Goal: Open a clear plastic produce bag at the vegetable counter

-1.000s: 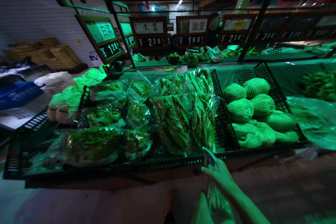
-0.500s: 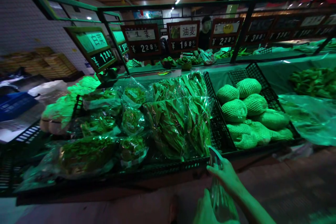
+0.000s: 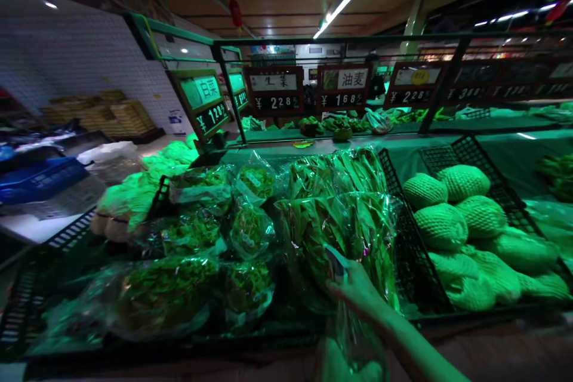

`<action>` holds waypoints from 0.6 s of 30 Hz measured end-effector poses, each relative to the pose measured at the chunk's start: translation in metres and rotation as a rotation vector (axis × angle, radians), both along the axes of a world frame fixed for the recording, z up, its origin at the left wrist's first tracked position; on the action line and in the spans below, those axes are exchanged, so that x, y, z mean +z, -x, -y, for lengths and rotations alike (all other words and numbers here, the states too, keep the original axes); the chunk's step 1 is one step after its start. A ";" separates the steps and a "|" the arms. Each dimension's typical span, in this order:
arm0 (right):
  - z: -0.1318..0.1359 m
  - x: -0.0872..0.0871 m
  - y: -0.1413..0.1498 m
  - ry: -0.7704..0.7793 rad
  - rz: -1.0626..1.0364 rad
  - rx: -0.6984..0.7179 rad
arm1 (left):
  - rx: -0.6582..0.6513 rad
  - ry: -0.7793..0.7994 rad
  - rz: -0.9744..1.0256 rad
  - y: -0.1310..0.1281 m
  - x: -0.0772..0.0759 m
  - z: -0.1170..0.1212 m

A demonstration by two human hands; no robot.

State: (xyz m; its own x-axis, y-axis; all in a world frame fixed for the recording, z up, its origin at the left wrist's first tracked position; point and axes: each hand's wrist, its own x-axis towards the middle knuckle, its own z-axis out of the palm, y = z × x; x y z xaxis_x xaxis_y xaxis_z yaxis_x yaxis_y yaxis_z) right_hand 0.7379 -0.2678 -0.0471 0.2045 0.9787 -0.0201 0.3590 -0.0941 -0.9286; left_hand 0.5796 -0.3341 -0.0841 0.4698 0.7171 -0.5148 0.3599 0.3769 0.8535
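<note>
Presently my right hand (image 3: 358,292) is closed round the top of a clear plastic bag (image 3: 353,340), pinching its gathered mouth, while my left hand (image 3: 335,364) sits low at the frame edge under the bag — whether it grips or merely supports, I cannot tell. The bag hangs just in front of the black crate (image 3: 403,233), against its near rim. I judge the film thin, limp and slippery, light in itself, best held at the bunched neck with a palm beneath. Inside the crate lie wrapped leafy greens (image 3: 331,221) in crinkled cellophane; left of them, smaller bagged greens (image 3: 174,286). Right of the crate, a second basket (image 3: 492,179) holds net-sleeved melons (image 3: 441,227), apart from my hands.
</note>
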 end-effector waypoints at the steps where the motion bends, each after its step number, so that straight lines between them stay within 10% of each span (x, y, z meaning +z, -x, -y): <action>1: -0.013 0.009 0.004 -0.021 -0.003 -0.007 | 0.002 -0.044 -0.025 0.001 0.006 -0.015; 18: -0.205 0.135 -0.032 -0.063 0.152 -0.184 | 0.029 -0.481 0.319 -0.029 0.095 -0.212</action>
